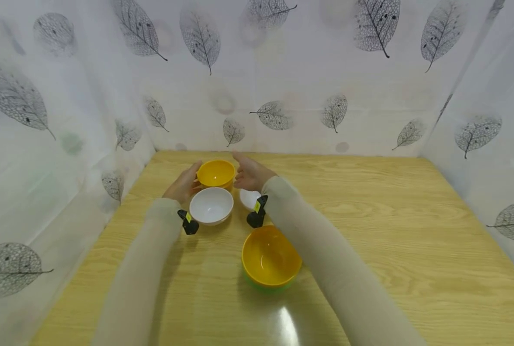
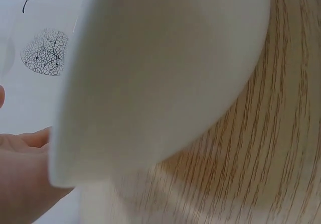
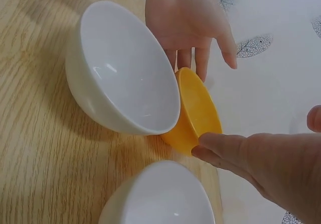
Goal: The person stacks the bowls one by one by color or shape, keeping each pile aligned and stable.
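Observation:
A small yellow bowl (image 1: 216, 174) stands near the back left of the table, between the two hands. My left hand (image 1: 184, 185) is at its left side, the fingers extended toward the wall of the bowl. On the opposite side is my right hand (image 1: 251, 174); in the right wrist view its straight fingertips (image 3: 208, 148) are right at the yellow rim. Directly in front of the yellow bowl sits a larger white bowl (image 1: 211, 205), which fills much of the left wrist view. A smaller white bowl (image 1: 249, 198) is partly hidden under my right wrist.
Nearer to me, a big yellow bowl (image 1: 270, 257) sits in a green one (image 1: 267, 289), partly behind the right sleeve. The wooden table (image 1: 391, 230) meets leaf-printed curtains (image 1: 300, 86) at the back and sides.

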`<state>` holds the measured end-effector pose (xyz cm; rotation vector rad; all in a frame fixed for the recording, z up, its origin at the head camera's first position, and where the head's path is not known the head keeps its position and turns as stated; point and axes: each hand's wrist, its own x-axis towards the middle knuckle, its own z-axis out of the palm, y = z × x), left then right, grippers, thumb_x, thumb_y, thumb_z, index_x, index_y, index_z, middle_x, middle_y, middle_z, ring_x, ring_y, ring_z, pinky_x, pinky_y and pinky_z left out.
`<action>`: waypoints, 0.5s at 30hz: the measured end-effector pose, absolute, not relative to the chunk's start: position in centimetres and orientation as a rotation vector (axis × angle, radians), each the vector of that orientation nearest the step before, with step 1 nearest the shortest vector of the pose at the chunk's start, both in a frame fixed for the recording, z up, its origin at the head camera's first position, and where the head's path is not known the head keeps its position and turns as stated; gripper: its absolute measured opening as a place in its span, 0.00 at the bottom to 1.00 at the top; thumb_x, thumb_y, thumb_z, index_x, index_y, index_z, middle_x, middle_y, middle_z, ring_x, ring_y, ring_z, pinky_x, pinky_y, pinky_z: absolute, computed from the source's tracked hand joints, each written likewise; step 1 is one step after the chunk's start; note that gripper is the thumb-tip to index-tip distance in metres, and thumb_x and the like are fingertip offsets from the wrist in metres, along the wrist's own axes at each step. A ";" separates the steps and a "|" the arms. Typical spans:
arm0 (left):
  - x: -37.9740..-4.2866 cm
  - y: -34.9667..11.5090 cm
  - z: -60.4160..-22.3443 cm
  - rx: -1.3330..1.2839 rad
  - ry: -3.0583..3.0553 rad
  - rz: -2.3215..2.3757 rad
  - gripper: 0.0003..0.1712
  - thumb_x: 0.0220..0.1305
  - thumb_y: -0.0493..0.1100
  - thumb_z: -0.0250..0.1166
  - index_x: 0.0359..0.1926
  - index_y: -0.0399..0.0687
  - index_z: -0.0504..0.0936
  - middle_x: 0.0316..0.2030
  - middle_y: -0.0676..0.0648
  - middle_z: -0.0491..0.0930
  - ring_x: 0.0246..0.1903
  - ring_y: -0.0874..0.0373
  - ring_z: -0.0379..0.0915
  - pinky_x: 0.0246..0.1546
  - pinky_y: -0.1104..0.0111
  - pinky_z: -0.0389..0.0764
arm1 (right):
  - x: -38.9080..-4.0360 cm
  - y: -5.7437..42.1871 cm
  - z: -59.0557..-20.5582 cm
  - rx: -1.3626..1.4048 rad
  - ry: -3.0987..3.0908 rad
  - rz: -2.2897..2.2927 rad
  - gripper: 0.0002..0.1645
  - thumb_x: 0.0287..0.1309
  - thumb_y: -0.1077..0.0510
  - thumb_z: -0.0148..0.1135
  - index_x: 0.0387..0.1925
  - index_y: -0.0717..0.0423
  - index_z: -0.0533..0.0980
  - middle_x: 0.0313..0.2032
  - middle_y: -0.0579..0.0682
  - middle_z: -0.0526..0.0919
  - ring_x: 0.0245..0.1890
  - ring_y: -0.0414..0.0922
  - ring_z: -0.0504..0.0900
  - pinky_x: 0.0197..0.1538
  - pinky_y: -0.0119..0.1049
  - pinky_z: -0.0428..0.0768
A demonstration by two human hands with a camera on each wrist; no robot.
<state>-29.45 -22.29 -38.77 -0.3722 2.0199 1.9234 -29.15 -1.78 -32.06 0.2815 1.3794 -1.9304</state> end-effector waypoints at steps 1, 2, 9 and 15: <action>-29.5 -22.3 -38.8 -0.375 2.022 1.921 0.43 0.67 0.67 0.42 0.73 0.48 0.47 0.71 0.43 0.42 0.65 0.47 0.47 0.63 0.62 0.57 | -29.2 -1.8 -32.1 0.286 1.377 -1.932 0.48 0.68 0.38 0.40 0.71 0.61 0.31 0.71 0.59 0.31 0.69 0.55 0.37 0.67 0.47 0.46; -29.5 -22.3 -38.8 -0.377 2.023 1.918 0.42 0.67 0.66 0.42 0.73 0.48 0.47 0.71 0.43 0.43 0.65 0.47 0.48 0.62 0.62 0.57 | -29.3 -1.9 -32.2 0.288 1.379 -1.933 0.48 0.68 0.38 0.40 0.71 0.61 0.31 0.71 0.59 0.31 0.69 0.55 0.37 0.67 0.47 0.47; -29.6 -22.3 -38.9 -0.367 1.965 1.967 0.39 0.69 0.63 0.43 0.71 0.46 0.52 0.69 0.43 0.48 0.63 0.48 0.51 0.62 0.62 0.59 | -29.7 -2.4 -33.0 0.329 1.377 -1.946 0.47 0.68 0.40 0.41 0.72 0.60 0.32 0.71 0.57 0.32 0.69 0.54 0.37 0.67 0.48 0.47; -29.7 -22.4 -39.1 -0.362 1.916 1.999 0.35 0.70 0.61 0.42 0.69 0.45 0.56 0.66 0.44 0.53 0.61 0.50 0.53 0.60 0.64 0.60 | -29.6 -2.6 -33.6 0.327 1.347 -1.958 0.48 0.68 0.40 0.42 0.71 0.62 0.31 0.71 0.59 0.31 0.69 0.55 0.37 0.67 0.47 0.47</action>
